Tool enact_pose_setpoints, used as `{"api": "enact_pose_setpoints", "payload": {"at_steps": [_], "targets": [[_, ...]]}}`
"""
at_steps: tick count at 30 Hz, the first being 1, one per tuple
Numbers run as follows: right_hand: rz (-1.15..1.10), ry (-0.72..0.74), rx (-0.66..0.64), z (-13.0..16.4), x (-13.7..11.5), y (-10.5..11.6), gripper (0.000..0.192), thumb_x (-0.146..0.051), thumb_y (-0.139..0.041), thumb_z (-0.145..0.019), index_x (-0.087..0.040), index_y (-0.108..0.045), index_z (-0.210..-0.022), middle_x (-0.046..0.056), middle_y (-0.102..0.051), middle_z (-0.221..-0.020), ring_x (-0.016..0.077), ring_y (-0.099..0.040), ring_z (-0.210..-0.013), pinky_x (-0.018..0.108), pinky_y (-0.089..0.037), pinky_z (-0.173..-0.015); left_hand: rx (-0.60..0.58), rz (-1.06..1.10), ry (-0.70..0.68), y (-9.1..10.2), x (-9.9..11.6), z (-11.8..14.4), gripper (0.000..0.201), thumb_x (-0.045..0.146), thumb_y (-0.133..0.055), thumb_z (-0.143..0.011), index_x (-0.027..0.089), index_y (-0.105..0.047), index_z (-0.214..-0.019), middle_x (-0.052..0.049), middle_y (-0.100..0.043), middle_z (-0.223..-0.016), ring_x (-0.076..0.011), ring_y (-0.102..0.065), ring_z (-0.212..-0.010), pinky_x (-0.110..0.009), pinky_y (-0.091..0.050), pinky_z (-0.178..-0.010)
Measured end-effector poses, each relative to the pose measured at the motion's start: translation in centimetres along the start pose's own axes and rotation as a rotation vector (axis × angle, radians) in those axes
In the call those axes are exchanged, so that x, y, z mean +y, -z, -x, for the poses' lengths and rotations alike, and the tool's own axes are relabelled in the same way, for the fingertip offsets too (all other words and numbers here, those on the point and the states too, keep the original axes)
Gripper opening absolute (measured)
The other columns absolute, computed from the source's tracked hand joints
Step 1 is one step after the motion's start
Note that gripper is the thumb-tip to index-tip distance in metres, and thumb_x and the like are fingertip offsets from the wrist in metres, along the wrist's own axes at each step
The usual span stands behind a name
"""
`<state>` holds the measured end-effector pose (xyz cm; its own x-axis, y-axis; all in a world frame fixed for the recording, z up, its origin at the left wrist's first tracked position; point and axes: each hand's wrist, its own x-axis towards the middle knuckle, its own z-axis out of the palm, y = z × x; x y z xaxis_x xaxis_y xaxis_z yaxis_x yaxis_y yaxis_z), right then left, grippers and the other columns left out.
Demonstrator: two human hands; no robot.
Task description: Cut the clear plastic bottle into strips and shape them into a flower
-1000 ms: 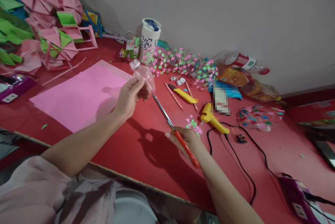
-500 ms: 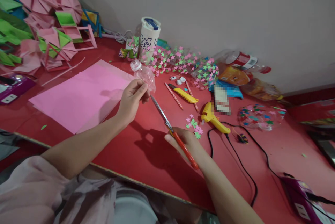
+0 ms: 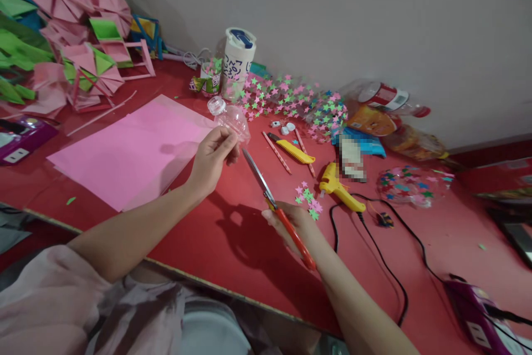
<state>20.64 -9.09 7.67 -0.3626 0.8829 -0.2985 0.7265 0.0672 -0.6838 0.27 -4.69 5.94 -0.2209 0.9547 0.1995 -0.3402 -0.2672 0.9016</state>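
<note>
My left hand (image 3: 211,158) is closed in a pinch, thumb against the fingers; what it pinches is too small or hidden to make out. Just behind its fingertips is the clear cut-off top of a plastic bottle (image 3: 230,118), neck to the upper left; whether the fingers touch it I cannot tell. In my right hand (image 3: 297,225) are red-handled scissors (image 3: 266,186). Their blades look closed together and point up-left, the tip a little short of my left fingers. Both hands are over the red table (image 3: 233,266).
Pink paper sheets (image 3: 128,147) lie left. Beyond my hands are a yellow box cutter (image 3: 296,151), a yellow glue gun (image 3: 341,189) with a black cord, paper stars (image 3: 307,199) and a white tumbler (image 3: 239,61). Folded-paper models (image 3: 91,67) crowd the left; a power strip (image 3: 477,310) lies right.
My left hand has shifted slightly to the right, and the scissor tip has moved a touch right with it. My right hand still holds the scissors; little else differs.
</note>
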Motion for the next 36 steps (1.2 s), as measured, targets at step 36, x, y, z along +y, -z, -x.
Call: {"api": "enact_pose_setpoints", "payload": {"at_steps": [36], "targets": [[-0.028, -0.017, 0.012, -0.1, 0.2, -0.5, 0.057, -0.073, -0.050, -0.078, -0.023, -0.032, -0.059, -0.005, -0.030, -0.053, 0.0090, -0.028, -0.049, 0.024, -0.024, -0.045, -0.021, -0.064, 0.015, 0.1, -1.2, 0.5, 0.034, 0.046, -0.061, -0.087, 0.021, -0.048, -0.069, 0.005, -0.049, -0.056, -0.0065, -0.044, -0.050, -0.020, -0.038, -0.049]]}}
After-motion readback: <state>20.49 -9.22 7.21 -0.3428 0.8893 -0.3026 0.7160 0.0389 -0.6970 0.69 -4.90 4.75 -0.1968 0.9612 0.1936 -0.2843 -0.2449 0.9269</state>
